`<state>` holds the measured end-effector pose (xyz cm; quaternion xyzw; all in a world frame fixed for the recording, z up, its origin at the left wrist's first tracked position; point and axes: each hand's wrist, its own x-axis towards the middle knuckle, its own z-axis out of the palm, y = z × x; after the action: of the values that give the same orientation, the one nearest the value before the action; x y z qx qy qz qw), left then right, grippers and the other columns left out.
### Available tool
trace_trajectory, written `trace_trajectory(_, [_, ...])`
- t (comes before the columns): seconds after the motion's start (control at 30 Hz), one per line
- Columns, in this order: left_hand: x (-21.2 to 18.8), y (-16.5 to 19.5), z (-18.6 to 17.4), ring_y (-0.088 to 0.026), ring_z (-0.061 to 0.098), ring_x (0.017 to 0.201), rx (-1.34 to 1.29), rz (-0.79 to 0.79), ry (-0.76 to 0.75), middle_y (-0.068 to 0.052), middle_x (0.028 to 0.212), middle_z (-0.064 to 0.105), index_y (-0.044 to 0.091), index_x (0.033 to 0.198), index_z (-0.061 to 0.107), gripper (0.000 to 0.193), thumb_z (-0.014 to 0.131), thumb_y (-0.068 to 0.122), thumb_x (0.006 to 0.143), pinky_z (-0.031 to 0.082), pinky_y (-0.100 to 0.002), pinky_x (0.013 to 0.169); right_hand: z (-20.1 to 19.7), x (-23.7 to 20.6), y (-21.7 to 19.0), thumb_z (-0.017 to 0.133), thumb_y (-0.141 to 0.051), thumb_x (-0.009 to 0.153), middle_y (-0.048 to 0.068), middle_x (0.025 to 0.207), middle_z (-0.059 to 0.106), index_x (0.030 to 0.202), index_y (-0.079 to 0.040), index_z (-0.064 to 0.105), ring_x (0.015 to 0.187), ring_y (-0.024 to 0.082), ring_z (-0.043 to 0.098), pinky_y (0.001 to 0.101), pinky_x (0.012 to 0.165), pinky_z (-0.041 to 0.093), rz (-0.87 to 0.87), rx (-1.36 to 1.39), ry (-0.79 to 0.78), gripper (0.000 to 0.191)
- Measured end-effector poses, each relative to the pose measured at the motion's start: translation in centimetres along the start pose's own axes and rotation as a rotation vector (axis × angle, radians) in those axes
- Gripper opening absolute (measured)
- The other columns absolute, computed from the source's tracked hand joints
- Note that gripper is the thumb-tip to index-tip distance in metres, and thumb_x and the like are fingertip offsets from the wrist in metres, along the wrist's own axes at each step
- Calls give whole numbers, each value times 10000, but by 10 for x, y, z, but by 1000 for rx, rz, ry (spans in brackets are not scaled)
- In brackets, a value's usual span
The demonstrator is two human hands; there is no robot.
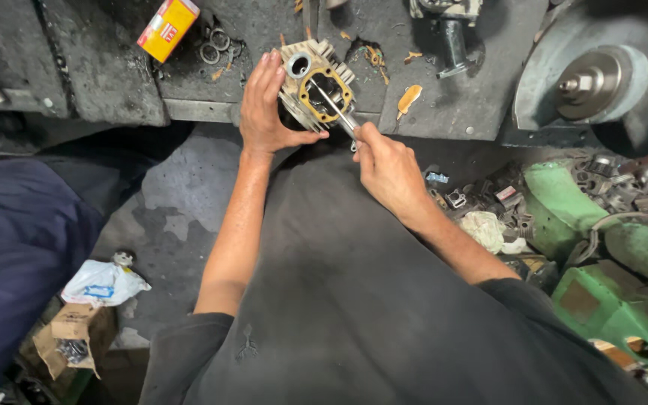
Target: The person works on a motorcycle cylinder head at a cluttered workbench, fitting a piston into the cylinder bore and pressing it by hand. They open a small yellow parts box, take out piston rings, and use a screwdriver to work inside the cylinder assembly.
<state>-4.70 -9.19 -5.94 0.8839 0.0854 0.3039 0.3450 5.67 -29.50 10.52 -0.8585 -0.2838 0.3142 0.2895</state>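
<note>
A finned metal engine cylinder head [315, 84] with an orange gasket ring on its face rests at the edge of the dark workbench [114, 82]. My left hand [268, 105] grips its left side, thumb under the lower edge. My right hand [388, 166] holds a thin metal scraper tool [334, 105], whose tip lies across the gasket opening. Orange gasket scraps [408, 99] lie on the bench to the right.
A yellow and red box [168, 27] and metal rings [215, 45] sit at the back left of the bench. A large grey machine wheel [601, 79] stands at the right. Green machine castings [609, 247] and small engine parts crowd the floor on the right. A white bag [103, 283] and a cardboard box [69, 337] lie lower left.
</note>
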Motion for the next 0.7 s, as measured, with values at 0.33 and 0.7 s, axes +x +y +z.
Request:
trace_trajectory(0.33, [2, 9, -2, -387, 458, 1464, 34, 11, 20, -176, 1571, 452, 96, 1550, 341, 1236, 955, 740, 691, 403, -504, 1228, 7, -1, 16, 592, -54, 993, 111, 756, 715, 1088, -36, 628, 704, 286, 739, 397, 632, 555, 13, 116, 33, 103])
trace_trajectory(0.7, [-6, 11, -5, -388, 448, 1483, 21, 19, 15, -163, 1583, 449, 109, 1552, 354, 1214, 1006, 666, 692, 359, -520, 1271, 43, 14, 44, 590, -54, 1061, 115, 848, 715, 1136, 30, 624, 770, 200, 736, 330, 698, 567, -257, 358, 160, 117])
